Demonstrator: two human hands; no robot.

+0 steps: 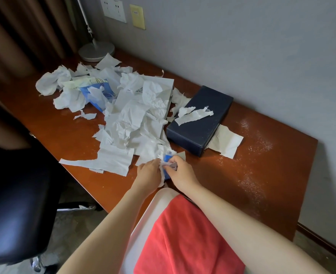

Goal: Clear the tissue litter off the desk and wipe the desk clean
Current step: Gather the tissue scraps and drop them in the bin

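1. Torn tissue litter (pixel 131 119) lies heaped on the brown table (pixel 252 175), just left of a dark blue box (pixel 200 119).
2. In front of that box, the left hand (pixel 149 172) grasps crumpled tissue.
3. The right hand (pixel 180 171) pinches a small blue packet (pixel 167 158).

- The desk (pixel 242 175) runs from the upper left of the frame to the right, against the wall (pixel 242 46).
- A lamp base (pixel 96 51) stands at its far left end.
- The tissue litter (pixel 127 119) spreads over the desk's left and middle.
- A tissue pack (pixel 97 91) sits among it, left of a flat box (pixel 163 84).
- A closed box (pixel 200 119) lies right of the heap, with scraps (pixel 192 114) on top.
- A chair (pixel 14 194) stands lower left.
- Both hands, left hand (pixel 149 171) and right hand (pixel 180 170), meet at the desk's near edge, bottom centre.
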